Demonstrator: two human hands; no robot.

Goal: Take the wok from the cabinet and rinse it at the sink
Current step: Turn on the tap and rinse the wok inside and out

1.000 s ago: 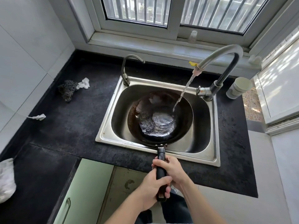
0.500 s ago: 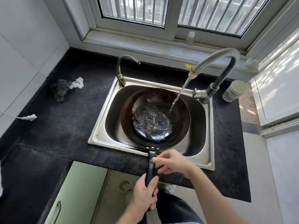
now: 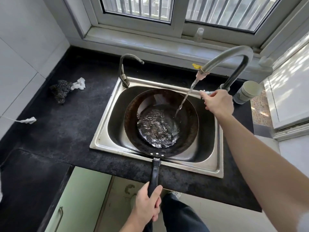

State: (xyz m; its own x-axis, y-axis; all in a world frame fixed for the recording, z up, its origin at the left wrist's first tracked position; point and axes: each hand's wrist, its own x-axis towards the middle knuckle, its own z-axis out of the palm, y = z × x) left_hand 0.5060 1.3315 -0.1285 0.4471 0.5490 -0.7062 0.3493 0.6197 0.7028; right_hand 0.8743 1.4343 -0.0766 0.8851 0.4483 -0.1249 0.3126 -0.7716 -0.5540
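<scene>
A black counter (image 3: 66,128) under a barred window holds a steel sink (image 3: 103,141), and the wok (image 3: 132,114) sits in its basin beneath the tap (image 3: 234,54), so the stream (image 3: 187,96) lands inside and pools at the bottom. The left hand (image 3: 147,205) wraps the handle (image 3: 154,174), likely to keep the pan steady; the right hand (image 3: 217,104) grips the lever (image 3: 206,92) at the tap's base, seemingly to adjust the flow

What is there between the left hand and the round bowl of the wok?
Head view: the black handle of the wok spans it, crossing the countertop edge and the sink rim.
</scene>
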